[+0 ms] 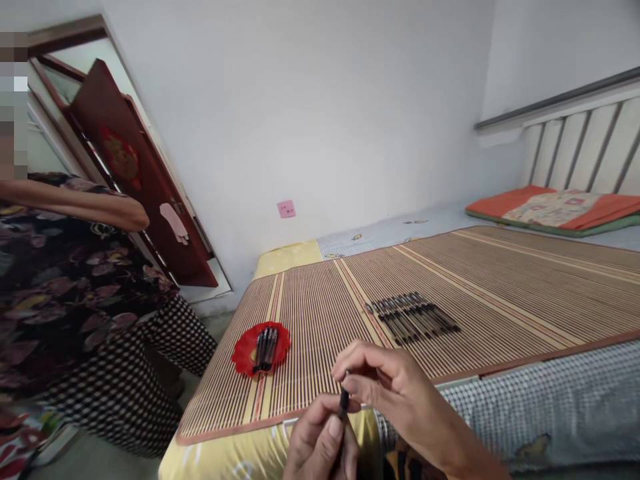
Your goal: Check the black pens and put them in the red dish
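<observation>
Near the front edge of the mat, my left hand (323,440) grips a dark pen (344,400) that stands roughly upright. The thumb and index finger of my right hand (400,393) close on its upper end. My fingers and palm hide the pen's lower part. Beyond my right hand, several dark pens (413,319) lie side by side in a slanted row on the striped bamboo mat (320,320). To the left, a red scalloped plate (239,353) holds a small bundle of similar pens (267,348).
A person in a flowered top (75,280) stands at the left, beside the bed. Behind them is an open dark red door (135,173). An orange folded cloth (550,208) lies at the far right, before the white slatted headboard (585,147). A pink note (287,209) is on the wall.
</observation>
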Tool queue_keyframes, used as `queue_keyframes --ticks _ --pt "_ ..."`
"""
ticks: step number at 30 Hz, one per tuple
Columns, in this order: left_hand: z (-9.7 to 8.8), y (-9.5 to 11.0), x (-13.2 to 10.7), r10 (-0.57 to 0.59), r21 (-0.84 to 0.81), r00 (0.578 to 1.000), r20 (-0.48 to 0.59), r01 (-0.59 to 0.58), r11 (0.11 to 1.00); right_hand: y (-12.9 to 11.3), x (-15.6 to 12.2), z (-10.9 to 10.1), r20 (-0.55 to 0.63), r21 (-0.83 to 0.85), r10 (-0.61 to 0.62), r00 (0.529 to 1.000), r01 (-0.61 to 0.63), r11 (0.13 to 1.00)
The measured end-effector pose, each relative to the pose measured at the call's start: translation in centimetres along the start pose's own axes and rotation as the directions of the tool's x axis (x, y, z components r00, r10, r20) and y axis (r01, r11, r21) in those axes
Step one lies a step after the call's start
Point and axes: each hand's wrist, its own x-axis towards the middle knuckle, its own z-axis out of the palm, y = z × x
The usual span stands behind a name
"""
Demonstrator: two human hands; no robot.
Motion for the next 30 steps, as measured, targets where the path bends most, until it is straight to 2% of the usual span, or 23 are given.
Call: queue_keyframes --ticks 3,8,11,13,16,19,22,26,30 --pt "0.2 -0.6 0.5 -0.001 -0.079 0.994 0.107 0.009 0.997 0.7 0.0 0.0 0.031 0.101 0.043 0.999 -0.046 0.994" --pt "-0.3 -2.5 1.1 0.079 -0.262 0.959 0.271 -0.005 0.965 2.0 0.2 -0.3 0.032 0.177 0.072 0.997 -0.077 0.981" --pt "-0.7 -3.0 0.9 0.057 -0.353 0.927 0.372 0.084 0.932 2.3 0.4 -0.5 0.104 0.179 0.038 0.994 -0.057 0.982" --pt "-0.8 -3.1 0.8 0.019 -0.372 0.916 0.402 0.145 0.917 2.3 0.5 -0.5 0.176 0.21 0.035 0.984 -0.073 0.975" --pt "-0.6 -3.2 0.8 -0.005 -0.375 0.935 0.355 0.148 0.915 2.7 0.8 -0.3 0.153 0.256 0.058 0.987 -0.096 0.962" --pt "-0.6 -3.5 0.8 0.005 -0.32 0.976 0.217 0.066 0.945 3.3 0.9 -0.1 0.051 0.28 0.108 0.993 -0.118 0.953" --pt "-0.7 -3.5 0.7 0.006 -0.274 0.996 0.089 0.018 0.962 3.7 0.7 -0.5 0.012 0.246 0.108 0.994 -0.108 0.963" --pt "-0.7 -3.4 0.5 -0.024 -0.273 0.998 0.062 0.04 0.961 3.7 0.5 -1.0 0.048 0.172 0.098 0.994 -0.105 0.979" --pt "-0.4 -3.3 0.5 -0.029 -0.262 0.998 0.056 0.043 0.964 4.0 0.7 -0.9 0.053 0.192 0.082 0.995 -0.091 0.977"
